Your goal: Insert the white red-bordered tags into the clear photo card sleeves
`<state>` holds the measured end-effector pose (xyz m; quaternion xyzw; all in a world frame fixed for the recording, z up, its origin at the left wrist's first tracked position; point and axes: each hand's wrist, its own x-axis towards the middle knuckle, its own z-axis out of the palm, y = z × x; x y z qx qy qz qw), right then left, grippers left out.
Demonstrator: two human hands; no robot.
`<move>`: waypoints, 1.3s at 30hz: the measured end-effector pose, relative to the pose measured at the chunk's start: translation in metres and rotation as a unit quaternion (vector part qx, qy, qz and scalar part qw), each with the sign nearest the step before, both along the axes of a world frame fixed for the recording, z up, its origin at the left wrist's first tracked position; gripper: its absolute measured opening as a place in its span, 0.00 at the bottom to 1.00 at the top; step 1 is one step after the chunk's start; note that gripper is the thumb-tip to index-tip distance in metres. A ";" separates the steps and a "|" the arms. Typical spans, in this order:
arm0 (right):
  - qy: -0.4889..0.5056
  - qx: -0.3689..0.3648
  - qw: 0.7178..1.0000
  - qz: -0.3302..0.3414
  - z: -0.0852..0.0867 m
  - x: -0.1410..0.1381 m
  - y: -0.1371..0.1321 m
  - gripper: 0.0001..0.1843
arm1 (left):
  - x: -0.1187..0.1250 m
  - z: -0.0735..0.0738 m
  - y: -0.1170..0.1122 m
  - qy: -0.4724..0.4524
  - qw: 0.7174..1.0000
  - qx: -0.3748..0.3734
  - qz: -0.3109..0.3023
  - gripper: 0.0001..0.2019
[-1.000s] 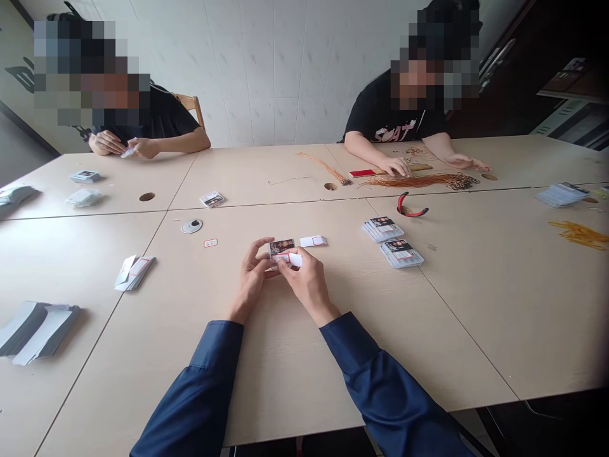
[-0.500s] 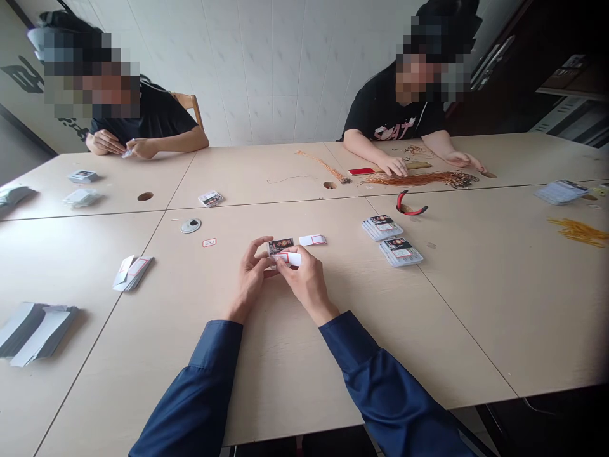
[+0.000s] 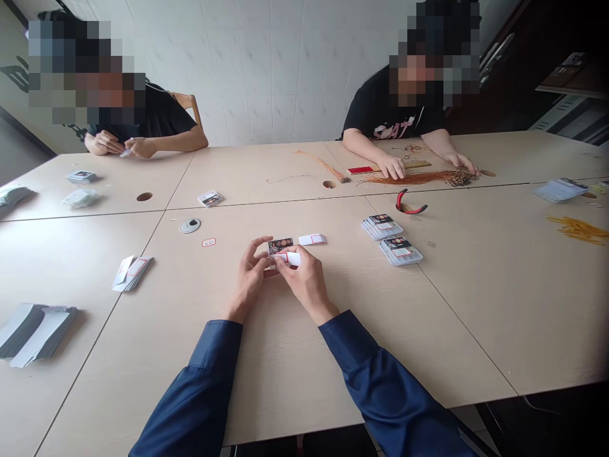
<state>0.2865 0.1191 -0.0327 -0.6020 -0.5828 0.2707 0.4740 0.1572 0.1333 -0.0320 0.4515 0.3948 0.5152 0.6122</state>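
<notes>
My left hand (image 3: 252, 270) grips a small flat packet with a black printed card (image 3: 280, 245) at its top, above the middle of the table. Between the thumb and fingers of my right hand (image 3: 307, 279) is a white label (image 3: 292, 258) with a red border, held against the packet's front. The fingers cover the packet's lower part. Just beyond my right hand, a folded white label strip (image 3: 312, 239) lies on the table. Two stacks of similar packets, a nearer one (image 3: 400, 251) and a farther one (image 3: 381, 226), lie to the right.
Red-handled pliers (image 3: 412, 203) rest behind the stacks. At left are white label strips (image 3: 132, 274), a larger pile of strips (image 3: 38, 333) and a round disc (image 3: 189, 225). Across the table sit two people, one with hands on copper-coloured strands (image 3: 419, 179). Yellow strips (image 3: 578, 230) lie far right.
My hands hold nearly the same pose on the packet and label. Across the table, the right-hand person's hand has moved left onto the end of the strands.
</notes>
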 end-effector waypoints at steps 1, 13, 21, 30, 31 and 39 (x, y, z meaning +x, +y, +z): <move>-0.001 0.000 1.000 0.000 0.000 0.000 0.000 0.07 | 0.000 0.000 0.000 0.001 1.000 0.000 0.001 0.23; -0.015 0.000 1.000 -0.009 -0.001 0.000 0.001 0.06 | 0.004 0.005 -0.001 0.014 1.000 0.002 0.012 0.23; -0.018 -0.003 1.000 -0.010 -0.001 0.000 0.001 0.06 | 0.004 0.003 0.000 0.008 1.000 0.001 0.014 0.23; -0.022 0.003 1.000 -0.011 -0.001 -0.001 0.000 0.06 | 0.003 0.002 0.001 0.007 1.000 0.001 0.015 0.24; -0.023 0.004 1.000 -0.010 -0.001 -0.001 0.000 0.06 | 0.003 0.002 0.001 0.008 1.000 0.001 0.015 0.24; -0.028 0.007 0.999 -0.014 -0.003 -0.001 0.001 0.06 | 0.003 0.003 0.000 0.010 1.000 0.002 0.010 0.24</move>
